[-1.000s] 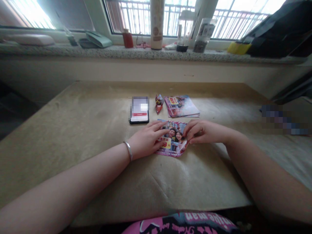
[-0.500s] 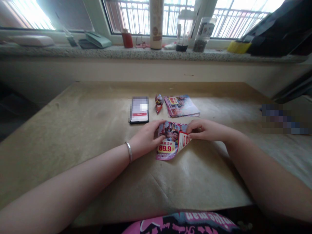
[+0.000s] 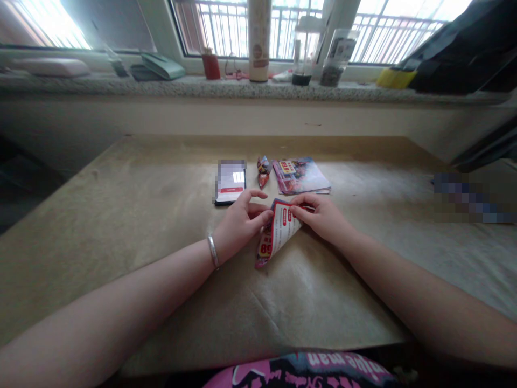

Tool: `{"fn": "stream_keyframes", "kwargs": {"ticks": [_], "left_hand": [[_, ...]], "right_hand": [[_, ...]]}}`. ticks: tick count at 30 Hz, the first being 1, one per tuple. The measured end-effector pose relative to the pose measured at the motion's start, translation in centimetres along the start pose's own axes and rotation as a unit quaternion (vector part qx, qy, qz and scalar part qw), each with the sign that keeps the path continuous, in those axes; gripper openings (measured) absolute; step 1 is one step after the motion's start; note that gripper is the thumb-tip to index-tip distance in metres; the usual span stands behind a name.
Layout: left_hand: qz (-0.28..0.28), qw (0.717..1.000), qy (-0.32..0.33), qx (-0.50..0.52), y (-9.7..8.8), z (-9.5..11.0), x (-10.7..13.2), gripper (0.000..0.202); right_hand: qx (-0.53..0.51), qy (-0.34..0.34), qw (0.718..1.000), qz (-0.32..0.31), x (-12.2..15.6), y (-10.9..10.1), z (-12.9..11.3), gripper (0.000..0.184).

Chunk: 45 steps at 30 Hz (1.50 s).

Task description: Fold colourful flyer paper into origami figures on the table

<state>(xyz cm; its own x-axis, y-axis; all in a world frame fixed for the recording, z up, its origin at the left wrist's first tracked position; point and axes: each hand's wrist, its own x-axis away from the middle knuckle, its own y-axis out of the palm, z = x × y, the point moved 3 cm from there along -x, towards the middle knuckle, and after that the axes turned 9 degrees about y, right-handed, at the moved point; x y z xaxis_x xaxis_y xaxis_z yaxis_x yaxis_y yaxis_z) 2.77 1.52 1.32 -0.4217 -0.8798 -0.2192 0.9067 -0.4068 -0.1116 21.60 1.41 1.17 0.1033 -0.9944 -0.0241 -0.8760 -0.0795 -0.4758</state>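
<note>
A colourful printed leaflet (image 3: 278,235) lies on the brown paper-covered table (image 3: 141,226), its right side folded over so the white printed back faces up. My left hand (image 3: 240,223), with a silver bracelet on the wrist, presses the leaflet's left edge with thumb and fingers. My right hand (image 3: 321,215) pinches the folded-over corner near the top of the leaflet. Both hands touch the same sheet.
Behind the hands lie a phone (image 3: 230,182), a small folded paper piece (image 3: 263,171) and a stack of similar leaflets (image 3: 301,175). The window sill (image 3: 226,86) holds a tall bottle (image 3: 259,40), a red cup (image 3: 211,65) and other items.
My right hand has carried the leaflet's right side up and over to the left, turning the white back upward. My left hand stayed on the left edge.
</note>
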Motion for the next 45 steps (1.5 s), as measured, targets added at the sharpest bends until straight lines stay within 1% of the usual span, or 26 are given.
{"fn": "stream_keyframes", "kwargs": {"ticks": [4, 6, 9, 11, 14, 16, 19, 20, 22, 24, 25, 27, 29, 30, 32, 33, 35, 40, 43, 45], "left_hand": [[0.002, 0.999, 0.027, 0.017, 0.0, 0.2, -0.2, 0.026], [0.009, 1.0, 0.022, 0.011, 0.0, 0.2, -0.2, 0.028], [0.03, 0.999, 0.013, -0.031, -0.1, 0.5, -0.1, 0.026], [0.036, 0.998, 0.012, -0.045, -0.2, 0.7, 0.0, 0.024], [0.038, 0.999, 0.008, -0.036, -0.1, 0.8, 0.2, 0.022], [0.04, 0.999, 0.004, -0.027, 0.0, 0.6, 0.2, 0.022], [0.047, 0.999, 0.005, -0.022, -0.1, 0.3, 0.1, 0.022], [0.057, 0.998, 0.006, -0.025, -0.2, 0.3, 0.1, 0.021], [0.087, 0.996, 0.007, -0.027, -0.8, 0.1, -0.1, 0.021], [0.13, 0.991, 0.011, -0.016, -1.5, -0.1, -0.4, 0.021], [0.153, 0.988, 0.02, -0.009, -2.0, -0.2, -0.5, 0.021], [0.184, 0.982, 0.041, -0.01, -2.6, -0.3, -0.7, 0.02], [0.193, 0.98, 0.044, -0.015, -3.0, -0.5, -0.8, 0.018], [0.192, 0.98, 0.041, -0.022, -3.1, -0.6, -0.8, 0.016], [0.181, 0.982, 0.036, -0.038, -3.0, -0.7, -0.8, 0.015], [0.175, 0.983, 0.036, -0.042, -3.0, -0.7, -0.7, 0.014], [0.168, 0.984, 0.043, -0.041, -2.8, -0.7, -0.7, 0.014], [0.173, 0.984, 0.034, -0.029, -2.8, -0.9, -0.7, 0.015], [0.171, 0.984, 0.023, -0.035, -2.8, -0.9, -0.7, 0.016], [0.162, 0.984, 0.016, -0.067, -2.8, -0.9, -0.7, 0.012]], "right_hand": [[-0.043, 0.014, 0.999, 0.016, 0.2, 0.5, -0.2, 0.018], [-0.064, 0.017, 0.998, 0.024, 0.4, 0.6, -0.4, 0.017], [-0.08, 0.015, 0.996, 0.03, 0.7, 0.8, -0.7, 0.017], [-0.064, 0.001, 0.997, 0.048, 0.9, 0.8, -1.0, 0.017], [-0.015, -0.018, 0.997, 0.074, 1.3, 0.7, -1.5, 0.013], [0.004, -0.018, 0.997, 0.074, 1.4, 0.7, -1.6, 0.011], [0.004, -0.017, 0.997, 0.069, 1.4, 0.8, -1.6, 0.009], [0.005, -0.028, 0.997, 0.07, 1.3, 0.8, -1.6, 0.009], [0.02, -0.08, 0.994, 0.072, 1.3, 0.6, -1.9, 0.008], [0.048, -0.143, 0.985, 0.081, 1.4, 0.3, -2.1, 0.01], [0.061, -0.164, 0.981, 0.085, 1.5, 0.1, -2.1, 0.013], [0.084, -0.175, 0.977, 0.087, 1.4, -0.5, -2.0, 0.018], [0.119, -0.182, 0.974, 0.064, 1.4, -1.1, -1.7, 0.025], [0.156, -0.205, 0.965, 0.051, 1.4, -1.4, -1.7, 0.027], [0.248, -0.255, 0.934, 0.001, 1.5, -1.5, -1.6, 0.036], [0.285, -0.265, 0.921, -0.021, 1.6, -1.5, -1.5, 0.041], [0.325, -0.273, 0.904, -0.051, 1.6, -1.5, -1.2, 0.046], [0.346, -0.292, 0.888, -0.081, 1.5, -1.3, -0.9, 0.039], [0.333, -0.293, 0.889, -0.11, 1.5, -1.5, -1.1, 0.037], [0.325, -0.288, 0.89, -0.138, 1.6, -1.7, -1.3, 0.035]]}}
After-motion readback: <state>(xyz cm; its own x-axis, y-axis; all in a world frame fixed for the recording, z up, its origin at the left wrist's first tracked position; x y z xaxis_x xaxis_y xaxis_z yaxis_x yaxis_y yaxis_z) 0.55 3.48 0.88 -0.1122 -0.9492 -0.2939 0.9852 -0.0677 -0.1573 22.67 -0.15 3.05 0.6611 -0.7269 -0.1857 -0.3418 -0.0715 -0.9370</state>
